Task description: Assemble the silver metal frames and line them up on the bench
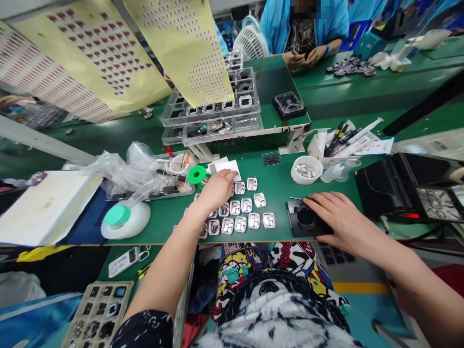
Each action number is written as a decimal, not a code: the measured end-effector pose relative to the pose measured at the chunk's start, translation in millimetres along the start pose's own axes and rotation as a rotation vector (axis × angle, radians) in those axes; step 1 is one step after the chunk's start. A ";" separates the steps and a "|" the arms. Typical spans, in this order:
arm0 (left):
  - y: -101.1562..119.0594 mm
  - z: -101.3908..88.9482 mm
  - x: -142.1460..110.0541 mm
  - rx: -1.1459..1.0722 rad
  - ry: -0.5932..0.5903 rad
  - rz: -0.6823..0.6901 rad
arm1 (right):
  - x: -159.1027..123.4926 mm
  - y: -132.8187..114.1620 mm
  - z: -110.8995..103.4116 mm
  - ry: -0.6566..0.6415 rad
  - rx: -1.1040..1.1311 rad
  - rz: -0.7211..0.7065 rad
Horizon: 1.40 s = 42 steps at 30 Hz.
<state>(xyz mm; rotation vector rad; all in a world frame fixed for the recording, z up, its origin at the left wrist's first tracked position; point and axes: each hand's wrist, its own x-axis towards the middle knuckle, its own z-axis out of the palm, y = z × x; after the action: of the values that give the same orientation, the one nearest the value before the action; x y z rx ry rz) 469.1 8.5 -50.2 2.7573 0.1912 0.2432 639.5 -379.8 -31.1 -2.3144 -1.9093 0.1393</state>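
Several small silver watch-like cases with clear rims lie in rows on the green bench. Over the far part of these rows reaches my left hand, fingers bent down and close together at a case; what they pinch, if anything, is hidden. My right hand lies across a black block with a round recess, its fingers over the far side and thumb near the front edge. Just past those fingertips a thin metal pin shows at the block's far edge. White paper pieces lie beyond my left fingers.
A green spool and a pump bottle stand left. A white bowl of small parts, a pen box and a black machine are right. Stacked clear trays sit on the shelf. A co-worker sits opposite.
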 end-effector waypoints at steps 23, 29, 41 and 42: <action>-10.2 -2.9 -14.8 -0.093 0.062 0.032 | 57.8 -44.2 -95.5 0.158 -0.033 -0.042; 8.8 -12.2 -34.2 0.059 0.085 0.025 | 177.7 -56.9 -75.2 0.113 -0.031 -0.184; 46.9 -20.1 -111.2 0.060 0.124 0.043 | 290.6 -66.5 -17.4 0.019 0.005 -0.105; 50.6 -20.4 -116.1 0.030 0.130 0.047 | 296.9 -66.0 -15.8 0.013 0.000 -0.109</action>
<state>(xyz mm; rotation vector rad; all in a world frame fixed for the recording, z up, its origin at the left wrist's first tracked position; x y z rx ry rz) 357.0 -50.3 -29.6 2.7799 0.1647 0.4356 634.8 -76.9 0.3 -2.1991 -2.0238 0.1121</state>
